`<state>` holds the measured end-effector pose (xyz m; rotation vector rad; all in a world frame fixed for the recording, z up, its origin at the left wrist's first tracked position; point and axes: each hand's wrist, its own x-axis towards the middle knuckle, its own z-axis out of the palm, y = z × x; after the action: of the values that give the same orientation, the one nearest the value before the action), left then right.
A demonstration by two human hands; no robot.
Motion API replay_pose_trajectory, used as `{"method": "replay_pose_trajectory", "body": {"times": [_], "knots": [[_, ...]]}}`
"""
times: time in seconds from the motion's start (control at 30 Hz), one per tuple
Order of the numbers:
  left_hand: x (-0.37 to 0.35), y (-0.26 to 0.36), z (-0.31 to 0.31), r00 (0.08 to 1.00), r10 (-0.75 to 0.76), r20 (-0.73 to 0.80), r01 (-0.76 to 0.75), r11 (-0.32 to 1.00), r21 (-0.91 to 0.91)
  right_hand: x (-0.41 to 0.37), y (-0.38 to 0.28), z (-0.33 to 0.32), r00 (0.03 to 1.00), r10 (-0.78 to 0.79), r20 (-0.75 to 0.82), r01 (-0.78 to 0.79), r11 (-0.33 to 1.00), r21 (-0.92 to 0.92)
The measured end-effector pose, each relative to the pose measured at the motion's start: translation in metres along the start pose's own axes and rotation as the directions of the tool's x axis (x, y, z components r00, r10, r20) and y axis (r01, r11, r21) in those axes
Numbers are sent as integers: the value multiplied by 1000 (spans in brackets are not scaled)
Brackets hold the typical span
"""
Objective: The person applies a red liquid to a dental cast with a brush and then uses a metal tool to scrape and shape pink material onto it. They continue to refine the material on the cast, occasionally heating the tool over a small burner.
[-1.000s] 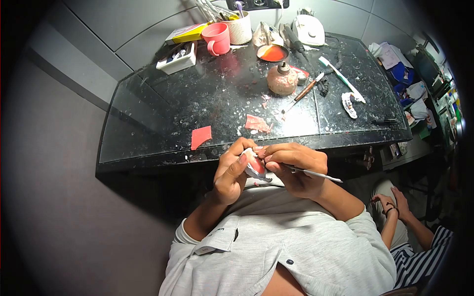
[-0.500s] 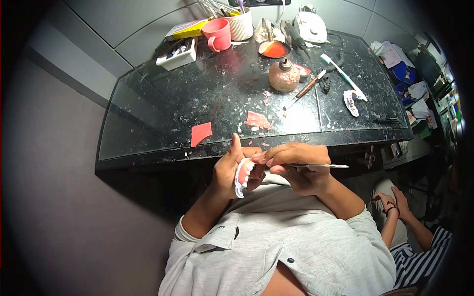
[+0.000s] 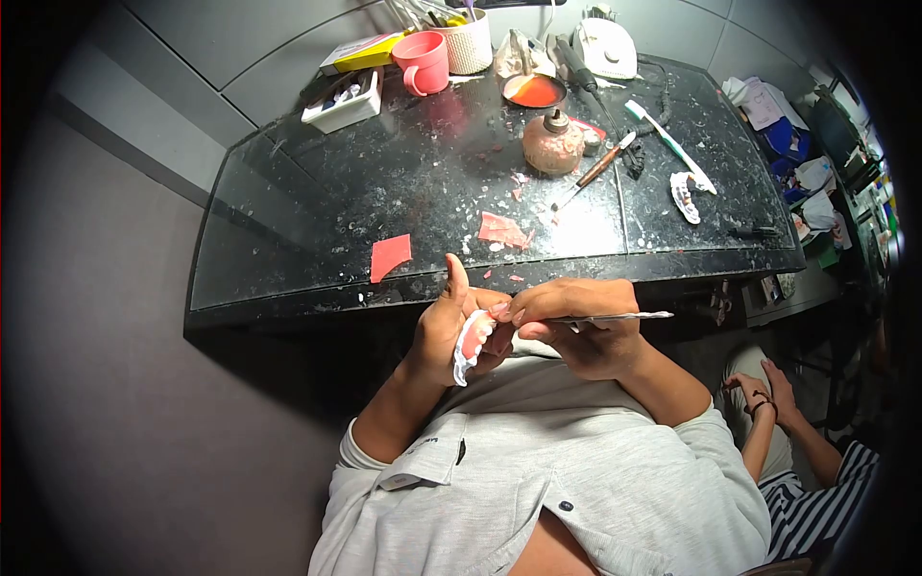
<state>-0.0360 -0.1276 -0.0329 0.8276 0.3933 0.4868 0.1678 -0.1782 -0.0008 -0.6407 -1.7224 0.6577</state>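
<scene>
My left hand [image 3: 444, 331] holds a denture model [image 3: 473, 344], a white arch with pink wax and tooth-coloured teeth, in front of the bench edge. Its thumb points up, away from the model. My right hand [image 3: 586, 322] is closed around a thin metal carving tool [image 3: 639, 316], whose handle end sticks out to the right. The tool's working tip is hidden behind the fingers at the model's right side. Fingertips of both hands meet there. On the bench just beyond lie a pink wax sheet [image 3: 391, 258] and a broken wax piece [image 3: 503, 229].
A round wax-spattered burner [image 3: 552, 146], a wooden-handled knife [image 3: 605, 165], a toothbrush [image 3: 672, 149] and a second arch model [image 3: 685, 198] lie on the black bench [image 3: 288, 211]. Behind are a pink mug [image 3: 423, 65] and a dish of red wax [image 3: 534, 91]. Another person's hands [image 3: 759, 394] rest at right.
Both hands stay together at the model, with only a slight shift of the fingers and tool. The bench view has moved very slightly.
</scene>
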Motion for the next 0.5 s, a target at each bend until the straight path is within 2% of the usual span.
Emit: {"method": "replay_pose_trajectory", "body": {"times": [0.07,0.13,0.37,0.5], "knots": [[0,0,1,1000,0,5,0,1000,-13,-1,2,0,1000,-1,2,1,1000,14],[-1,2,6,998,-14,-61,18,998,63,-2,6,-1,1000,-1,14,1,999,37],[1,-6,-3,1000,-17,-15,17,1000,-6,-1,7,-2,1000,24,7,-24,999,49],[0,-1,4,997,-44,-63,44,999,3,-1,10,-7,999,19,48,-20,999,36]]}}
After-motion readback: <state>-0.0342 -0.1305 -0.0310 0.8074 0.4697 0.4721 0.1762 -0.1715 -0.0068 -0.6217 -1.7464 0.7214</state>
